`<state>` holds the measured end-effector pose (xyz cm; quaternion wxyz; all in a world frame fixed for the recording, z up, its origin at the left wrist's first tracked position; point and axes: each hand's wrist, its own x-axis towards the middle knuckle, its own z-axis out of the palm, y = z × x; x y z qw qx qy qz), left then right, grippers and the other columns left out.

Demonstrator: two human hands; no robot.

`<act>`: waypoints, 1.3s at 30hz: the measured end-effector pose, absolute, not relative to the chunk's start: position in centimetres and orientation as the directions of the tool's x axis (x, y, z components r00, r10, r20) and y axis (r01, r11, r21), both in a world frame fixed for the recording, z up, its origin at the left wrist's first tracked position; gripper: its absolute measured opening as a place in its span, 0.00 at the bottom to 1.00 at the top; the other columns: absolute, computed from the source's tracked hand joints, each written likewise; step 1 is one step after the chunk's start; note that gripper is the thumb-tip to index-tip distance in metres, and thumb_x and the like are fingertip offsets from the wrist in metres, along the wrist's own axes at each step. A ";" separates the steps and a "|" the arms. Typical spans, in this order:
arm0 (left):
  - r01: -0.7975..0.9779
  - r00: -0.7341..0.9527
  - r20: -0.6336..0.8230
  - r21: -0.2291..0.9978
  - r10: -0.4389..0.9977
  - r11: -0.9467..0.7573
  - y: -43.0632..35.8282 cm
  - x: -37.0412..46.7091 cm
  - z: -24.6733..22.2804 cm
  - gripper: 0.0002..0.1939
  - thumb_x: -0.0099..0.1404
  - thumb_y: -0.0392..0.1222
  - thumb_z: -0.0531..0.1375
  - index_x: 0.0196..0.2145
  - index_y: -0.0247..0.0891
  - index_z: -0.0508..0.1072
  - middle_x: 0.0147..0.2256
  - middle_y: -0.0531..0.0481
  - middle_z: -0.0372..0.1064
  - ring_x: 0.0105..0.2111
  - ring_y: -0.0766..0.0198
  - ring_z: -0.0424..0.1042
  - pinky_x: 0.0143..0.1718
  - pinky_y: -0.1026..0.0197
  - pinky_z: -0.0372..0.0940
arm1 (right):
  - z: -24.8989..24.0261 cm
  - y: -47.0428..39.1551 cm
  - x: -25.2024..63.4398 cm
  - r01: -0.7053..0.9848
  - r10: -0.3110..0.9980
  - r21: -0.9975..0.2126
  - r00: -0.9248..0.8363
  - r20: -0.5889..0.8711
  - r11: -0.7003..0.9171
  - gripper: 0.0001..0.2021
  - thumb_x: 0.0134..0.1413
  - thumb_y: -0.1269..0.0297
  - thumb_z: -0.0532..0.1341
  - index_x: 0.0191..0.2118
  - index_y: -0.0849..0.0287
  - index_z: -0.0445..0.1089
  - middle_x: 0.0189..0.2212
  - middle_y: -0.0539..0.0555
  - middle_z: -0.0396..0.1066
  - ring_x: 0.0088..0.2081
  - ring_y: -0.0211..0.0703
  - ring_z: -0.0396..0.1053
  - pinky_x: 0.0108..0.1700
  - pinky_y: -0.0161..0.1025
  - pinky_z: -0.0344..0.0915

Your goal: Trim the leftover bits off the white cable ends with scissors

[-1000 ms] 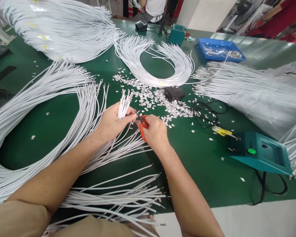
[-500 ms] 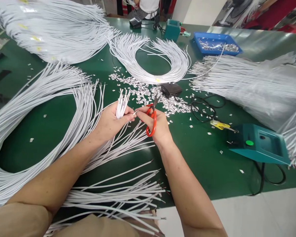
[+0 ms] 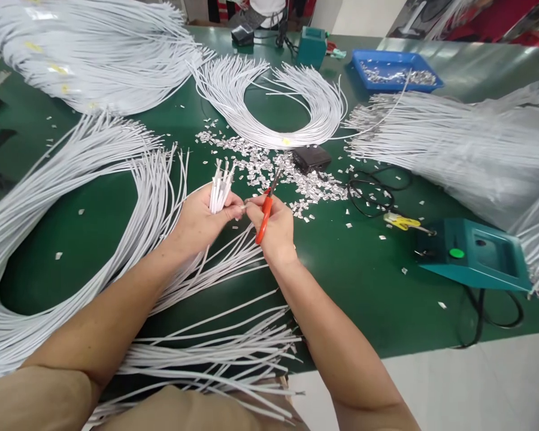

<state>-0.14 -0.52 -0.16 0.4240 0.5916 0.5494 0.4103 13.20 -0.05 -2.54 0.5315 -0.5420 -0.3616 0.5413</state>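
Note:
A small bunch of white cables (image 3: 219, 194) stands upright in my left hand (image 3: 198, 219), which is closed round it. Between that hand's thumb and forefinger the tip of one cable sticks out to the right. My right hand (image 3: 278, 234) pinches at this tip with thumb and forefinger. Red-handled scissors (image 3: 265, 218) are held in the same hand, blades pointing up and away. What exactly lies between the fingertips is too small to make out. Below the hands, loose cable ends (image 3: 220, 263) fan out to the right over the table.
Small silvery pieces (image 3: 256, 161) lie scattered beyond my hands, beside a black box (image 3: 311, 159). Large cable bundles (image 3: 269, 131) surround the area. A green device (image 3: 474, 254) with a cord stands right, a blue tray (image 3: 397, 70) at the back. A person (image 3: 267, 9) is across the table.
My right hand has turned, so the scissors now show edge-on and sit slightly further left. My left hand still holds the bunch in nearly the same place. The whole view has shifted slightly.

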 end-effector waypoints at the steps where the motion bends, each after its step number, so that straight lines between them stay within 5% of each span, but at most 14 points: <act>1: 0.208 0.120 -0.028 0.978 0.992 0.002 -0.5 -0.2 -0.1 0.06 0.55 0.38 0.65 0.28 0.38 0.69 0.31 0.52 0.73 0.30 0.64 0.71 0.37 0.59 0.67 | -2.7 0.1 13.4 -0.172 0.964 -0.970 0.171 -0.203 -0.174 0.06 0.40 0.63 0.64 0.26 0.59 0.70 0.21 0.44 0.64 0.25 0.34 0.58 0.30 0.35 0.57; 7: -0.070 0.133 -0.143 0.986 0.981 0.153 0.3 -0.8 -0.5 0.13 0.56 0.40 0.67 0.30 0.37 0.65 0.31 0.54 0.72 0.29 0.68 0.73 0.33 0.65 0.66 | -2.4 0.8 14.8 -0.060 0.976 -0.995 0.197 -0.089 -0.079 0.12 0.46 0.56 0.65 0.23 0.60 0.71 0.19 0.45 0.61 0.25 0.34 0.57 0.32 0.35 0.57; 12: -0.083 0.148 -0.205 0.972 0.968 0.219 0.6 -1.0 -0.6 0.13 0.57 0.41 0.68 0.36 0.38 0.68 0.30 0.53 0.74 0.28 0.69 0.73 0.28 0.68 0.62 | -2.1 0.7 15.2 0.019 0.990 -1.000 0.142 0.014 0.012 0.08 0.47 0.60 0.65 0.31 0.58 0.76 0.29 0.49 0.72 0.31 0.37 0.66 0.38 0.37 0.62; 17: -0.112 0.157 -0.253 0.956 0.955 0.272 0.6 -1.0 -0.1 0.16 0.55 0.41 0.69 0.40 0.39 0.69 0.29 0.54 0.74 0.27 0.68 0.73 0.26 0.68 0.60 | -2.1 0.5 15.4 0.183 0.990 -0.974 0.005 0.139 0.136 0.06 0.51 0.63 0.62 0.29 0.58 0.74 0.27 0.49 0.71 0.30 0.37 0.66 0.36 0.36 0.62; 22: -0.135 0.183 -0.232 0.957 0.955 0.258 0.7 -1.2 -0.2 0.13 0.55 0.40 0.69 0.30 0.37 0.66 0.29 0.54 0.73 0.26 0.71 0.71 0.25 0.69 0.57 | -2.9 0.8 16.3 0.525 0.914 -0.751 -0.172 0.367 0.400 0.08 0.52 0.69 0.58 0.24 0.59 0.68 0.25 0.50 0.67 0.30 0.38 0.63 0.32 0.36 0.57; 27: -0.151 0.182 -0.258 0.946 0.949 0.286 0.7 -1.3 -0.3 0.16 0.54 0.41 0.69 0.37 0.38 0.67 0.28 0.54 0.73 0.26 0.69 0.71 0.25 0.68 0.58 | -3.8 1.3 17.3 0.793 0.858 -0.401 -0.278 0.431 0.459 0.08 0.52 0.73 0.56 0.24 0.59 0.65 0.26 0.52 0.65 0.32 0.42 0.60 0.33 0.38 0.51; 32: -0.117 0.260 -0.246 0.952 0.934 0.283 0.6 -1.4 -0.2 0.26 0.58 0.42 0.67 0.53 0.41 0.69 0.27 0.54 0.72 0.26 0.68 0.70 0.27 0.66 0.60 | -3.8 1.3 17.8 0.855 0.824 -0.200 -0.359 0.439 0.479 0.10 0.58 0.70 0.55 0.27 0.59 0.67 0.27 0.54 0.65 0.31 0.43 0.59 0.33 0.40 0.50; 39: -0.081 0.298 -0.262 0.951 0.918 0.298 0.9 -1.7 -0.7 0.19 0.59 0.43 0.66 0.48 0.37 0.74 0.30 0.50 0.72 0.27 0.67 0.70 0.29 0.63 0.61 | -3.4 1.4 18.1 0.856 0.819 -0.124 -0.425 0.387 0.502 0.13 0.61 0.70 0.54 0.26 0.61 0.68 0.24 0.53 0.65 0.29 0.42 0.57 0.31 0.39 0.48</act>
